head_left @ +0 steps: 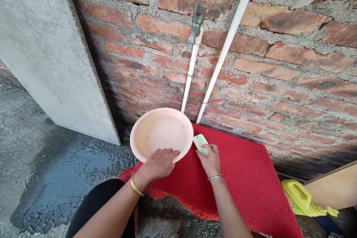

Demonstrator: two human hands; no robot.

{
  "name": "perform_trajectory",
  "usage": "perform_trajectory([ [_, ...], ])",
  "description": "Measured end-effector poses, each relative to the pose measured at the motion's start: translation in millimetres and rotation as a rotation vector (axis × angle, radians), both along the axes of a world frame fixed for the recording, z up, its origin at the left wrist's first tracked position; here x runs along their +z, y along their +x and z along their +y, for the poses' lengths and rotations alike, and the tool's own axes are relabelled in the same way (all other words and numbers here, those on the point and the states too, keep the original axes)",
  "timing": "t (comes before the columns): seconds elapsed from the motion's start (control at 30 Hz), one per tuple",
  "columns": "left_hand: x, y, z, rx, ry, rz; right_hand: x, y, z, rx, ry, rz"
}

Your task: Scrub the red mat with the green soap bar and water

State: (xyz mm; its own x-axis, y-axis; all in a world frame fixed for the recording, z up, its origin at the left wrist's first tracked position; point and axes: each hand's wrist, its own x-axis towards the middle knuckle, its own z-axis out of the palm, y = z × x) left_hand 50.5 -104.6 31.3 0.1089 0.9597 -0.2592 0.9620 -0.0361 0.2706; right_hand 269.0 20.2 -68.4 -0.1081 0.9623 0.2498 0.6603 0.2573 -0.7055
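Observation:
My left hand (pixel 162 161) is closed over the near rim of a pale pink plastic basin (pixel 156 113), which sits tilted at the left end of a red mat (pixel 245 171). Some small dark specks show inside the basin. In my right hand (pixel 209 160), just right of the basin, is a pale green scrub brush (pixel 200 140) with rounded corners and a small hole at its far end. Its underside is hidden, so I see no bristles. The brush is over the red mat; whether they touch I cannot tell.
A grey tap (pixel 196 24) on a white pipe juts from the brick wall (pixel 279 59) above the basin. Another white pipe (pixel 223 54) runs beside it. A concrete slab (pixel 61 52) stands left, above wet floor (pixel 83 171). A yellow jug (pixel 299 197) lies at right.

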Motion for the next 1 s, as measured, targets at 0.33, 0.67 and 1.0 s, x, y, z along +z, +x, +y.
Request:
perform_trajectory([
  [0.33,4.7,0.6,-1.9,-0.001,-0.006,-0.006,6.1,154.6,31.8,-0.459,0.009,-0.090],
  [0.67,2.6,0.8,-0.4,-0.005,-0.001,0.001,7.6,57.9,17.4,-0.223,0.016,-0.010],
  [1.0,1.7,0.5,-1.1,0.002,-0.006,0.002,0.4,27.4,34.8,-0.102,-0.021,-0.059],
])
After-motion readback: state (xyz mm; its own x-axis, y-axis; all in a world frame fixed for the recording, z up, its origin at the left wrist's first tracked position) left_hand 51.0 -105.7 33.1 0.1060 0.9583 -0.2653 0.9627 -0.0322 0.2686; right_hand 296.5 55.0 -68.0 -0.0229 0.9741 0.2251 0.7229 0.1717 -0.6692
